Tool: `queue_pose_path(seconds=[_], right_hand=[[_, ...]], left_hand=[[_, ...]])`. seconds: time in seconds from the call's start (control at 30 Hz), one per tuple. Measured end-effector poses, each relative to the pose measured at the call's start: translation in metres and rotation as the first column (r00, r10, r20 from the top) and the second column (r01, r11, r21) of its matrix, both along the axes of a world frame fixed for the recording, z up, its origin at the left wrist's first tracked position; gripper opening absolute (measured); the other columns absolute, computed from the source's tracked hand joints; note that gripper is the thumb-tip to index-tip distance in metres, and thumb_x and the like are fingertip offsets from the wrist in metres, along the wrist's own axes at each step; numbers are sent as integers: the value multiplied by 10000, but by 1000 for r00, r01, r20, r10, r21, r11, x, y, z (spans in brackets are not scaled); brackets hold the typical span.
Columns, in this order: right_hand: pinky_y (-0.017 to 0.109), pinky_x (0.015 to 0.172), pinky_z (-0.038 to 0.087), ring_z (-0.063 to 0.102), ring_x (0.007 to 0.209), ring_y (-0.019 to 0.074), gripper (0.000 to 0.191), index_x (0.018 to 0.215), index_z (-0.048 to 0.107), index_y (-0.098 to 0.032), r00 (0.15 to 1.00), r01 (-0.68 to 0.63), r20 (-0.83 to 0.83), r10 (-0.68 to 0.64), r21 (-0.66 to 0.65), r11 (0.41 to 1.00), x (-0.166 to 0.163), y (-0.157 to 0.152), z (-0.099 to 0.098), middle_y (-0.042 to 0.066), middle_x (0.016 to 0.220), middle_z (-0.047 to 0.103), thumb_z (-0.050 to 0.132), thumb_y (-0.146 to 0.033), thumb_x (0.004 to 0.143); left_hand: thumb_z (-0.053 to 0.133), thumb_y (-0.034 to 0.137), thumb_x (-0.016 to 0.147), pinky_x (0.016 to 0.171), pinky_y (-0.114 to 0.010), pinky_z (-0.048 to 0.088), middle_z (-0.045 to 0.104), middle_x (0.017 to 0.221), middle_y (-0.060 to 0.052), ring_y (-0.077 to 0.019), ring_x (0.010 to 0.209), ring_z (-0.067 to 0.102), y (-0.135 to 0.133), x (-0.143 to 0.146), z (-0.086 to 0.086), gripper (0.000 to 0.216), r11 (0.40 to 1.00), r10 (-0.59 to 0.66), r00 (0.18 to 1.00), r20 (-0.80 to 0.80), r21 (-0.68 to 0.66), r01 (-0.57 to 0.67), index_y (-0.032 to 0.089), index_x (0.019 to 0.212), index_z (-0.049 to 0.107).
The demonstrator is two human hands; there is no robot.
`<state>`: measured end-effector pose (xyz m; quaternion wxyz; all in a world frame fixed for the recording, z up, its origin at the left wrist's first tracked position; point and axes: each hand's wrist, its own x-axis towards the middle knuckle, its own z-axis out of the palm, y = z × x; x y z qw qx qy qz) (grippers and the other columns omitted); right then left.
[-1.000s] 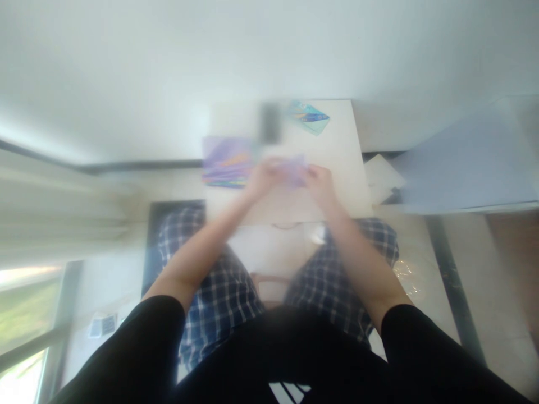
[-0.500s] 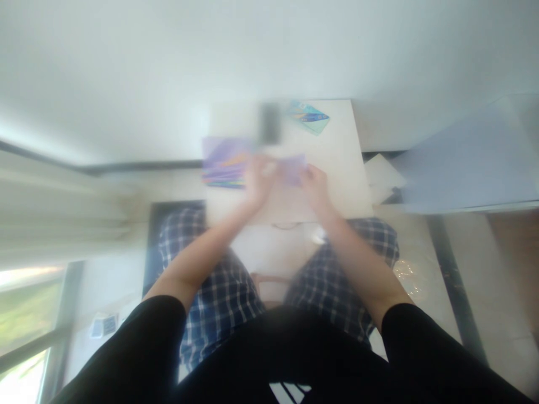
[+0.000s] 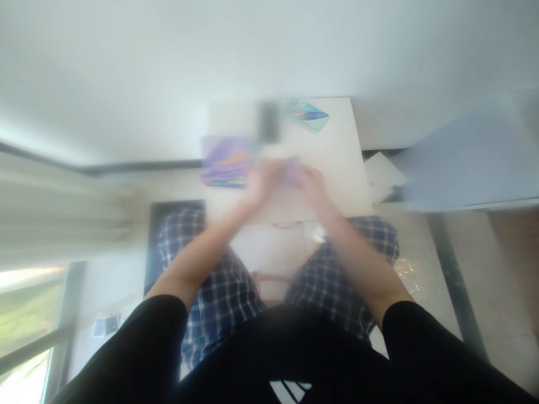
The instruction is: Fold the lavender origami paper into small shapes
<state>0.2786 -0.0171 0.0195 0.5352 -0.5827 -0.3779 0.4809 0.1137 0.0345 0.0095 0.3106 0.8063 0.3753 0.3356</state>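
Note:
A small piece of purple paper (image 3: 290, 171) is held between my two hands above the white table (image 3: 341, 163). My left hand (image 3: 265, 178) is closed on its left side, and my right hand (image 3: 311, 182) pinches its right side. Haze blurs the fingers and the paper's folds. Just left of my left hand lies a flat purple packet (image 3: 225, 160) with orange streaks and a blue-green lower edge.
Beyond my hands a dark, blurred object (image 3: 269, 122) stands on the table. To its right is a teal and blue packet (image 3: 310, 116). A wall (image 3: 269, 50) borders the table's far side, and my plaid-covered knees (image 3: 377, 238) are at its near edge.
My hands have come slightly closer together, and less of the purple paper shows between them. The packets and the dark object stay where they were.

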Motion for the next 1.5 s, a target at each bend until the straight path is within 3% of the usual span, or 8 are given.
queue_pose_path(seconds=[0.13, 0.37, 0.5, 0.63, 0.77, 1.0, 1.27, 1.5], right_hand=[[361, 802, 614, 710, 897, 215, 565, 887, 734, -189, 1000, 23, -17, -23, 13, 1000, 2, 1, 2, 29, 836, 741, 702, -720, 696], [381, 839, 613, 715, 913, 230, 596, 900, 751, -186, 997, -7, 74, 4, 40, 999, 5, 1, 5, 40, 856, 757, 673, -747, 714], [394, 887, 600, 713, 945, 229, 576, 961, 762, -192, 993, -77, 98, 72, 49, 996, 7, 2, 1, 41, 924, 765, 715, -706, 706], [412, 923, 587, 709, 990, 239, 609, 1039, 760, -191, 988, -125, 92, 120, 51, 991, 10, 4, 1, 41, 1000, 768, 794, -654, 645], [433, 900, 594, 711, 987, 259, 621, 1000, 770, -175, 978, -180, 115, 175, 37, 983, 15, 3, 11, 48, 972, 773, 798, -669, 624], [459, 978, 556, 710, 1055, 284, 543, 977, 792, -175, 956, -196, 231, 179, 52, 979, 21, 5, 15, 44, 980, 791, 785, -624, 671], [448, 1009, 545, 718, 1065, 265, 394, 1035, 791, -207, 958, -152, 255, 130, 69, 986, 26, 9, 9, 30, 1050, 793, 785, -438, 716], [447, 961, 553, 704, 1042, 290, 468, 1047, 785, -182, 918, -203, 357, 171, 53, 978, 24, 6, 15, 32, 1010, 790, 809, -445, 660]], left_hand=[[486, 419, 1000, 1092, -403, 462, 717, 1204, -101, -242, 1164, 633, 2, 5, 5, 406, 997, -74, 997, 5, 30, 74, 249, 1307, 690], [499, 527, 982, 1062, -400, 477, 714, 1150, -96, -243, 1139, 635, 9, 3, -2, 441, 998, -52, 995, 86, -24, 54, 214, 1119, 779], [622, 502, 918, 1069, -362, 469, 702, 1227, -84, -232, 1187, 629, 12, 1, -4, 389, 990, 5, 997, 82, -139, 7, 237, 1175, 744], [701, 504, 855, 1007, -342, 514, 662, 1329, -108, -242, 1221, 629, 17, 4, -5, 540, 950, 130, 983, 128, -299, -87, 242, 1321, 629], [766, 456, 800, 927, -337, 562, 724, 1208, -112, -244, 1083, 699, 18, 1, 2, 619, 896, 115, 981, 153, -443, -36, 214, 1346, 602], [734, 457, 801, 787, -280, 583, 759, 815, -33, -203, 834, 719, 10, -7, 25, 320, 803, 28, 1000, 2, -596, -21, 163, 924, 762], [703, 493, 812, 719, -261, 562, 729, 696, -24, -208, 787, 715, 8, -5, 30, 328, 796, 60, 994, -94, -597, -104, 169, 801, 750], [730, 474, 779, 695, -250, 553, 728, 705, -23, -205, 784, 709, 9, -4, 27, 307, 797, 99, 991, -91, -589, -134, 167, 776, 747]])
